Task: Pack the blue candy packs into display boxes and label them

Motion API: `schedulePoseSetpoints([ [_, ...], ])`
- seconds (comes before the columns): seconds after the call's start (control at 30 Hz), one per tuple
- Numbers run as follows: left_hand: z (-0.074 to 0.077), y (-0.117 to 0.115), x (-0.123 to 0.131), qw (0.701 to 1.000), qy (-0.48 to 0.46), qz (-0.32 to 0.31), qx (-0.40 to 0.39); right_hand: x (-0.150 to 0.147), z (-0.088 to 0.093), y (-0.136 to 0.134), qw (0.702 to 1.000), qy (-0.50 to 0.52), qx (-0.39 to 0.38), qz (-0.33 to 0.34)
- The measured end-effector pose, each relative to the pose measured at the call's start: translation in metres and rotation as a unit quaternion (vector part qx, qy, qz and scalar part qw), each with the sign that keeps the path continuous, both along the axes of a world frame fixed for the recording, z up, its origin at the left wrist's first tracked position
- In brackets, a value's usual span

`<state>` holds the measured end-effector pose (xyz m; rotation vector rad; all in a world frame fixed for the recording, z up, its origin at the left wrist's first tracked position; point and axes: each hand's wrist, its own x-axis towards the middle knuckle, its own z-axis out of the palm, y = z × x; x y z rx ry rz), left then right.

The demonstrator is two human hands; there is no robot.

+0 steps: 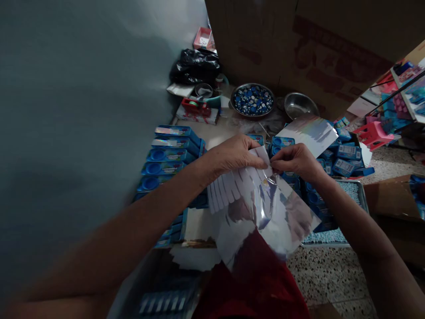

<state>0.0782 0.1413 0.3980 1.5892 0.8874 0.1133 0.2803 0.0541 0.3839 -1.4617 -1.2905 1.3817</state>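
Both my hands meet at the top of a shiny silvery sticker sheet (277, 199) that hangs down toward my lap. My left hand (237, 153) is closed on the sheet's upper edge, where a row of pale strips (226, 190) shows. Pinched at the same edge, my right hand (295, 161) has thumb and fingertip together; whatever small piece lies between them is hidden. Rows of blue boxes (162, 168) with round recesses stand left of the sheet. More blue boxes (282, 141) are behind and to the right of it, partly covered by my hands.
A metal bowl of blue and white caps (252, 99) and another metal bowl (300, 105) stand at the back. Nearby are a red tape dispenser (195, 106) and a black bag (195, 66). At right lie a tray of pale-blue beads (327, 237) and a pink stool (373, 135).
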Motion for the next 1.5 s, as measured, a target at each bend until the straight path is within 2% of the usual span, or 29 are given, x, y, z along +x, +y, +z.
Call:
schedulePoseSetpoints([
  [0.1,0.000,-0.001,-0.001,0.999,0.015,-0.001,-0.036,0.002,0.000,0.002,0.998,0.043,-0.047,0.026],
  [0.2,-0.001,-0.002,0.000,0.999,0.025,-0.006,-0.028,0.000,0.000,0.002,0.996,0.054,-0.068,0.020],
  [0.33,-0.003,0.000,0.003,0.999,0.014,-0.023,-0.020,-0.003,-0.002,0.001,0.998,0.046,-0.051,-0.009],
  [0.7,-0.008,0.002,0.002,0.998,0.039,-0.036,-0.041,0.000,-0.003,-0.003,0.996,0.048,-0.062,0.032],
  [1.07,-0.016,0.009,0.000,0.996,0.015,-0.057,-0.061,0.001,-0.009,-0.001,0.997,0.053,-0.052,0.027],
  [1.27,-0.018,0.010,0.001,0.997,0.006,-0.046,-0.060,-0.004,-0.010,0.000,0.998,0.039,-0.046,0.004],
  [1.5,-0.018,0.008,-0.001,0.996,0.027,-0.048,-0.068,0.000,-0.009,-0.001,0.995,0.063,-0.070,0.031],
])
